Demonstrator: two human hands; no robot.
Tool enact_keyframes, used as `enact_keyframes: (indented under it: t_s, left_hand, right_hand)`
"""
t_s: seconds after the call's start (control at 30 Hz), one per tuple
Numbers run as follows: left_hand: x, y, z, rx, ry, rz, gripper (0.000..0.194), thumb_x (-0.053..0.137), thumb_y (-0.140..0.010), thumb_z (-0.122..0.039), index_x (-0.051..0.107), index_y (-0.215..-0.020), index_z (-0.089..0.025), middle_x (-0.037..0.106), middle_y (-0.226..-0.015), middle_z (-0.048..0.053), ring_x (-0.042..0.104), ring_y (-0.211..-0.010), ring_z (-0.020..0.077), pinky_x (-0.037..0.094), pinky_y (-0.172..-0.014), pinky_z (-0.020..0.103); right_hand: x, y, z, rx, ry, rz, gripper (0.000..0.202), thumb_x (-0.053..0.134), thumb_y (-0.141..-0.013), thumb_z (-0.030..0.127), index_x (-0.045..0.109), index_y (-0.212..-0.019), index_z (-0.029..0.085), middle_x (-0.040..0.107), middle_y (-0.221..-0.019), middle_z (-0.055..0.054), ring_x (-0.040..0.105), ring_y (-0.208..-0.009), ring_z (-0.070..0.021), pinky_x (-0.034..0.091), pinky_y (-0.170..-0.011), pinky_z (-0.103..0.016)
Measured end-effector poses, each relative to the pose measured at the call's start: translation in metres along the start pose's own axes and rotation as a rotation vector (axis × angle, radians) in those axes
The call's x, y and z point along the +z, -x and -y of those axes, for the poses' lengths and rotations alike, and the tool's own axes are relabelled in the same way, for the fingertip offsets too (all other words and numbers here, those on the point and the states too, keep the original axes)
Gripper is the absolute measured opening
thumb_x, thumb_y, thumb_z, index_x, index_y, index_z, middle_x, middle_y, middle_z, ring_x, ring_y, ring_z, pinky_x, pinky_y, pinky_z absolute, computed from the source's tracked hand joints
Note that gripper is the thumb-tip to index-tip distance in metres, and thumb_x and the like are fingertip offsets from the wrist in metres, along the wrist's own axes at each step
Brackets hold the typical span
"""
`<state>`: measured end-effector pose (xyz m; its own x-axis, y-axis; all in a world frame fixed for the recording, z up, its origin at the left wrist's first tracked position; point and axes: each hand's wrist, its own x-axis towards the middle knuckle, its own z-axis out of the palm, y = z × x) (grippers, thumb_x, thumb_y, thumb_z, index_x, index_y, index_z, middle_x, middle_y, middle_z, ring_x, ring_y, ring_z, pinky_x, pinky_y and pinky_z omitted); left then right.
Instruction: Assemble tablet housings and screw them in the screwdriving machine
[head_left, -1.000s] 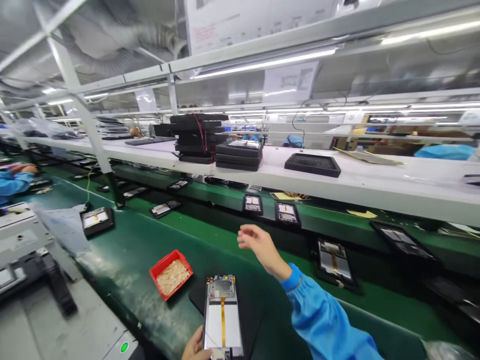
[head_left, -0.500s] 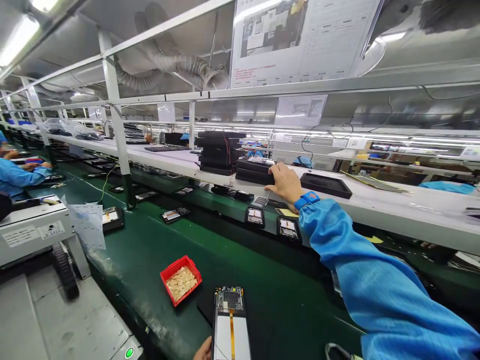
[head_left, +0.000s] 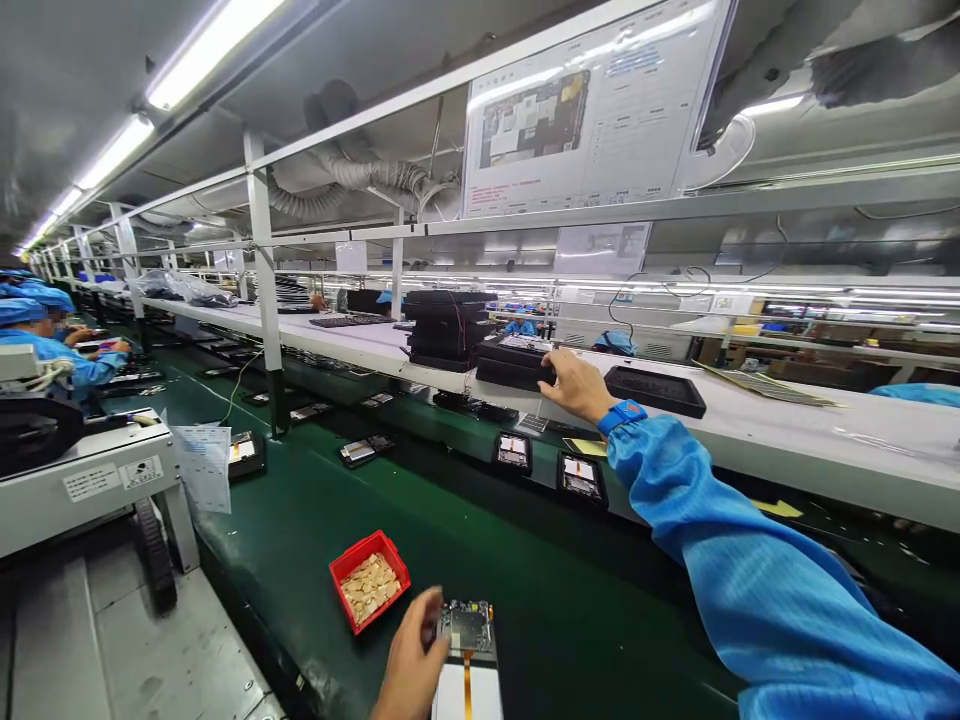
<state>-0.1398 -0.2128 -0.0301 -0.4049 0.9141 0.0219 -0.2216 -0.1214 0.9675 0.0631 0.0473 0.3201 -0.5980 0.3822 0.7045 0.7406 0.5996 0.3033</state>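
On the shelf, my right hand (head_left: pixel 576 385) has its fingers bent at the right end of a low stack of black trays (head_left: pixel 514 362); whether it grips them is unclear. My left hand (head_left: pixel 416 650) is at the bottom, beside the upper left edge of an opened device (head_left: pixel 469 675) with a circuit board, white battery and orange ribbon. Its fingers are bent and partly hidden, and I cannot tell whether they grip the device. A red bin (head_left: pixel 370 582) of small tan pieces sits just left of it on the green surface.
A taller black stack (head_left: pixel 448 330) and an empty-looking black tray (head_left: pixel 655 390) flank the low stack on the white shelf (head_left: pixel 757 440). More opened devices (head_left: pixel 580 476) lie below. A grey machine (head_left: pixel 86 480) and a post (head_left: pixel 267 300) stand left. A co-worker in blue (head_left: pixel 64 365) is far left.
My left hand has come up from the bottom edge along the device to its upper left side. My right hand remains at the low stack. The view has tilted upward.
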Motion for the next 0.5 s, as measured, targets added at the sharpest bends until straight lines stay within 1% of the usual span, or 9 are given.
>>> enact_keyframes:
  t_s: [0.07, 0.13, 0.2, 0.27, 0.3, 0.37, 0.43, 0.5]
  left_hand:
    - [0.033, -0.033, -0.052, -0.019, 0.159, 0.096, 0.05, 0.081, -0.06, -0.017, 0.067, -0.108, -0.016, 0.07, -0.108, 0.015, 0.066, -0.103, 0.0315, 0.045, -0.101, 0.046]
    - [0.069, -0.067, -0.108, -0.053, 0.31, 0.168, 0.044, 0.08, -0.063, -0.012, 0.065, -0.104, -0.014, 0.07, -0.102, 0.014, 0.069, -0.09, 0.0255, 0.05, -0.092, 0.044]
    - [0.102, -0.098, -0.16, -0.061, 0.466, 0.249, 0.037, 0.074, -0.066, -0.003, 0.063, -0.101, -0.012, 0.069, -0.104, 0.016, 0.07, -0.087, 0.0238, 0.052, -0.089, 0.041]
    - [0.132, -0.123, -0.2, -0.068, 0.632, 0.259, 0.027, 0.066, -0.072, 0.001, 0.061, -0.096, -0.011, 0.069, -0.103, 0.019, 0.07, -0.091, 0.0246, 0.053, -0.089, 0.041]
    - [0.145, -0.133, -0.214, -0.052, 0.669, 0.252, 0.025, 0.062, -0.073, 0.003, 0.06, -0.094, -0.012, 0.069, -0.101, 0.017, 0.07, -0.092, 0.0238, 0.053, -0.09, 0.04]
    - [0.168, -0.147, -0.234, -0.026, 0.713, 0.222, 0.025, 0.058, -0.074, 0.005, 0.057, -0.092, -0.014, 0.068, -0.097, 0.013, 0.07, -0.093, 0.0217, 0.053, -0.091, 0.039]
    - [0.184, -0.157, -0.244, -0.01, 0.725, 0.183, 0.026, 0.058, -0.074, 0.005, 0.056, -0.09, -0.015, 0.067, -0.093, 0.01, 0.069, -0.091, 0.0197, 0.053, -0.091, 0.039]
    - [0.193, -0.163, -0.247, -0.012, 0.731, 0.135, 0.024, 0.058, -0.074, 0.005, 0.055, -0.086, -0.015, 0.065, -0.087, 0.007, 0.069, -0.086, 0.0182, 0.052, -0.09, 0.04]
  right_hand:
    - [-0.007, -0.005, -0.002, -0.052, 0.0, -0.036, 0.038, 0.069, -0.082, 0.037, 0.059, -0.113, 0.017, 0.061, -0.109, -0.013, 0.057, -0.101, -0.0295, 0.044, -0.084, -0.04]
    - [-0.013, -0.015, -0.001, -0.065, -0.003, -0.059, 0.056, 0.074, -0.079, 0.045, 0.057, -0.122, 0.015, 0.058, -0.122, -0.017, 0.052, -0.115, -0.0342, 0.042, -0.094, -0.046]
    - [-0.013, -0.026, 0.002, -0.06, -0.028, 0.011, 0.071, 0.079, -0.074, 0.05, 0.055, -0.129, 0.014, 0.055, -0.131, -0.02, 0.049, -0.121, -0.0359, 0.041, -0.099, -0.048]
    - [-0.009, -0.033, 0.004, -0.06, -0.054, 0.118, 0.071, 0.082, -0.07, 0.048, 0.057, -0.127, 0.014, 0.059, -0.128, -0.019, 0.054, -0.119, -0.035, 0.044, -0.097, -0.047]
    - [-0.005, -0.035, 0.004, -0.059, -0.063, 0.151, 0.067, 0.082, -0.07, 0.045, 0.059, -0.125, 0.014, 0.061, -0.127, -0.018, 0.056, -0.116, -0.0343, 0.046, -0.095, -0.047]
    - [0.002, -0.032, 0.002, -0.054, -0.08, 0.149, 0.061, 0.08, -0.074, 0.039, 0.06, -0.127, 0.016, 0.061, -0.129, -0.017, 0.057, -0.117, -0.0331, 0.048, -0.095, -0.046]
    - [0.007, -0.026, -0.003, -0.053, -0.105, 0.128, 0.059, 0.076, -0.079, 0.036, 0.057, -0.132, 0.017, 0.057, -0.137, -0.017, 0.052, -0.125, -0.0318, 0.047, -0.099, -0.046]
    - [0.01, -0.021, -0.007, -0.057, -0.131, 0.114, 0.059, 0.074, -0.081, 0.036, 0.056, -0.134, 0.017, 0.055, -0.14, -0.016, 0.049, -0.129, -0.0307, 0.045, -0.103, -0.046]
